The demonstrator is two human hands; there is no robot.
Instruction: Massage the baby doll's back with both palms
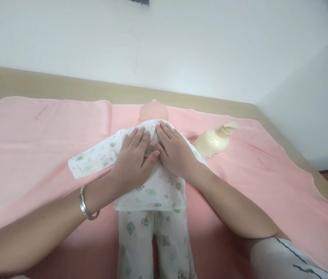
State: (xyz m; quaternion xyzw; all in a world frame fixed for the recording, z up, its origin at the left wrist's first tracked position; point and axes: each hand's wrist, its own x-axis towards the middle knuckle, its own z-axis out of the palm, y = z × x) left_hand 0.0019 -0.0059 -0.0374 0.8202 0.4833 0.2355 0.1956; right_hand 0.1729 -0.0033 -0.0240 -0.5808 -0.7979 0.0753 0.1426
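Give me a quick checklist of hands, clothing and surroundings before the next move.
1. Left hand flat on the printed top: ok, fingers extended.
2. Right hand on the same top: ok, fingertips near the doll's head.
3. Left wrist bare: not ok, a silver bangle is on it.
4. Pink sheet free of creases: not ok, a fold line shows left of the head.
5. Pump bottle apart from both hands: ok, it is on the sheet, right of the top.
6. Sleeve on the right lying straight: cannot tell, the right arm hides most of it.
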